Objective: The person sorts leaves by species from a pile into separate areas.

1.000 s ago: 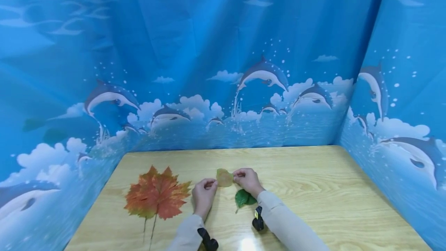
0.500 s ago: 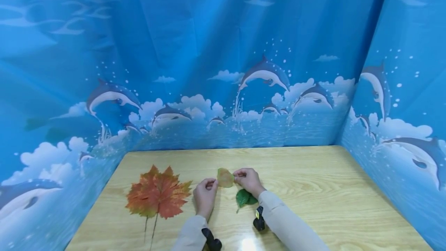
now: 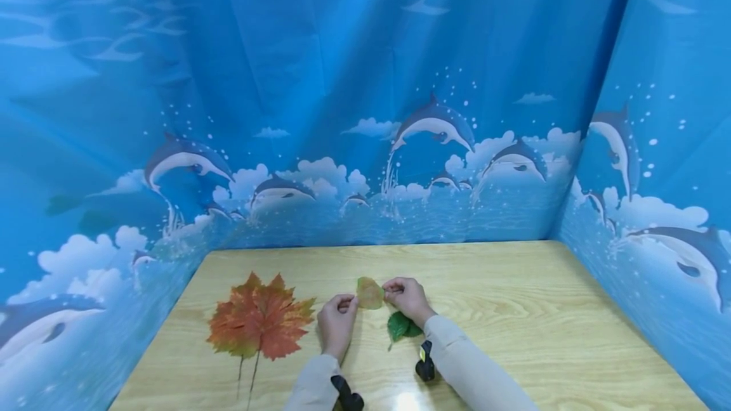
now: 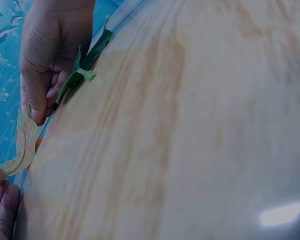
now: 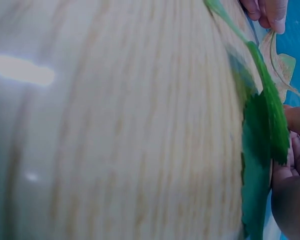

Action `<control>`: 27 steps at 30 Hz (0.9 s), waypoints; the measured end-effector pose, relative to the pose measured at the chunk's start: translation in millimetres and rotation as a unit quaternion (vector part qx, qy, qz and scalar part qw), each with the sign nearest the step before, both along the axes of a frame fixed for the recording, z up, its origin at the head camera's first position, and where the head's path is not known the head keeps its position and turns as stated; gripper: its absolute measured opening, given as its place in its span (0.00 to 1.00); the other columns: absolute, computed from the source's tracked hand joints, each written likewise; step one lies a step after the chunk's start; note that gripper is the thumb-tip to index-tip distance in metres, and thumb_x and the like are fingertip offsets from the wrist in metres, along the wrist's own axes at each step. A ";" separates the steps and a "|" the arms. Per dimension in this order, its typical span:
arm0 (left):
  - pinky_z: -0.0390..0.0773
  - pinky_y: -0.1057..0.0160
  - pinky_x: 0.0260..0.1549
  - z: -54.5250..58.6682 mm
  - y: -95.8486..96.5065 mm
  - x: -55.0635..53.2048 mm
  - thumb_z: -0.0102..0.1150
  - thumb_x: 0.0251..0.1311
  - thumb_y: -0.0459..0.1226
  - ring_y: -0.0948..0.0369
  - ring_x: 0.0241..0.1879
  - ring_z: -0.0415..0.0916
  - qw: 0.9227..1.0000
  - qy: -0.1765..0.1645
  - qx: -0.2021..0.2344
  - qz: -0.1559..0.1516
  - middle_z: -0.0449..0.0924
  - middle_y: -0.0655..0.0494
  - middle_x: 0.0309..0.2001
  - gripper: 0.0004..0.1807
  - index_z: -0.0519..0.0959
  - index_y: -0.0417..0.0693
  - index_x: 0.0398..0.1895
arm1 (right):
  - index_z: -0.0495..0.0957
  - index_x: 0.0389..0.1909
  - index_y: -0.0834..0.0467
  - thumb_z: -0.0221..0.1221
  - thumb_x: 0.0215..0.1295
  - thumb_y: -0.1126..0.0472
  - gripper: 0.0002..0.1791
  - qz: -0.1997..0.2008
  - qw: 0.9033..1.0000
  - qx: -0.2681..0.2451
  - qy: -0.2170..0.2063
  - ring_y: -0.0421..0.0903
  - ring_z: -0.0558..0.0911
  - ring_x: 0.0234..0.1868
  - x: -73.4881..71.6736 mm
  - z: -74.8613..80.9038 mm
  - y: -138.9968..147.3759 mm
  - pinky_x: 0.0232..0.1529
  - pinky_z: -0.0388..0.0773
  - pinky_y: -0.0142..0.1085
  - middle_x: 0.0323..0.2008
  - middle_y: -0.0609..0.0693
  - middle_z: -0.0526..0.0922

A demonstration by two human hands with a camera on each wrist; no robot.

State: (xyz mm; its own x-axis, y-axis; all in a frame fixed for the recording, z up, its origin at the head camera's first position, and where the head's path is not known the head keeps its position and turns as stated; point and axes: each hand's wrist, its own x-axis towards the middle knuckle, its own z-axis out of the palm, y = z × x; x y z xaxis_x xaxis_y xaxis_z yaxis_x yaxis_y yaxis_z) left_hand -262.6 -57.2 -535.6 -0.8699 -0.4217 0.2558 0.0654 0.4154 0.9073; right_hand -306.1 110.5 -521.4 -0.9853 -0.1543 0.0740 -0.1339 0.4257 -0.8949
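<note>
A yellow-green leaf with a brownish middle (image 3: 370,293) is held up between my two hands over the table. My left hand (image 3: 337,323) pinches its left edge between thumb and finger, and my right hand (image 3: 408,298) pinches the right edge. In the left wrist view the yellowish leaf (image 4: 26,140) looks bent, with a hand at each end. Under my right wrist lie green leaves (image 3: 399,326), partly hidden by that arm. The right wrist view shows the green leaves (image 5: 262,135) close beside my right hand.
Left of my left hand lie red-orange maple leaves (image 3: 263,316), overlapping, their thin stems pointing toward me. The wood-grain table (image 3: 514,309) meets a blue dolphin-print backdrop (image 3: 342,113) at the back and sides.
</note>
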 end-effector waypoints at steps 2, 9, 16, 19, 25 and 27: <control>0.76 0.69 0.25 -1.3 0.1 -0.3 0.68 0.54 0.34 0.65 0.24 0.76 1.000 -0.004 -0.001 0.002 0.82 0.57 0.25 0.03 0.85 0.44 0.30 | 0.83 0.40 0.62 0.62 0.61 0.69 0.07 0.002 1.000 -0.004 0.004 0.43 0.81 0.34 0.6 -0.2 0.1 0.35 0.80 0.36 0.34 0.51 0.84; 0.77 0.68 0.26 -3.4 -0.2 -0.7 0.68 0.54 0.34 0.65 0.25 0.77 1.000 -0.007 -0.005 -0.002 0.82 0.57 0.25 0.03 0.85 0.44 0.31 | 0.81 0.43 0.65 0.61 0.62 0.70 0.09 0.013 1.000 -0.023 -0.008 0.45 0.82 0.36 2.9 2.4 1.5 0.37 0.80 0.37 0.34 0.52 0.83; 0.78 0.68 0.26 -3.0 -0.9 -1.3 0.68 0.54 0.35 0.65 0.25 0.78 1.000 -0.006 -0.004 -0.005 0.83 0.57 0.26 0.04 0.85 0.44 0.32 | 0.80 0.47 0.67 0.60 0.64 0.69 0.12 0.029 0.999 -0.034 -0.014 0.46 0.82 0.38 2.1 2.0 5.8 0.38 0.80 0.37 0.37 0.53 0.83; 0.78 0.68 0.26 -3.6 -0.9 -1.7 0.68 0.54 0.35 0.65 0.25 0.78 1.000 -0.012 -0.006 -0.002 0.83 0.57 0.26 0.04 0.85 0.44 0.32 | 0.80 0.47 0.66 0.60 0.64 0.69 0.12 0.031 0.998 -0.039 -0.024 0.45 0.81 0.37 1.9 1.0 7.6 0.37 0.80 0.36 0.37 0.53 0.84; 0.79 0.67 0.27 -1.9 -2.4 -0.2 0.69 0.54 0.35 0.64 0.26 0.79 1.000 -0.011 0.001 -0.010 0.83 0.56 0.27 0.05 0.85 0.43 0.33 | 0.80 0.46 0.67 0.60 0.63 0.68 0.12 0.029 0.997 -0.051 -0.048 0.43 0.81 0.36 3.5 4.9 12.0 0.37 0.79 0.35 0.35 0.52 0.84; 0.80 0.67 0.27 -1.4 -3.9 1.0 0.68 0.54 0.35 0.63 0.27 0.80 1.000 -0.011 0.002 -0.018 0.84 0.55 0.27 0.06 0.85 0.42 0.34 | 0.80 0.47 0.66 0.60 0.64 0.67 0.12 0.031 0.997 -0.051 -0.055 0.44 0.81 0.38 4.4 7.2 15.2 0.39 0.80 0.36 0.37 0.52 0.84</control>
State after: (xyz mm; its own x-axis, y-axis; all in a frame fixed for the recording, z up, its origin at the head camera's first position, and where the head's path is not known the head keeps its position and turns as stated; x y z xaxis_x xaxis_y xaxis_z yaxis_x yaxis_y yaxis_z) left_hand -261.6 -61.1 -537.1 -0.8895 -0.3916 0.2355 0.0604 0.4102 0.9100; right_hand -301.7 125.7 -514.3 -0.9772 -0.2119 -0.0160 -0.0553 0.3261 -0.9437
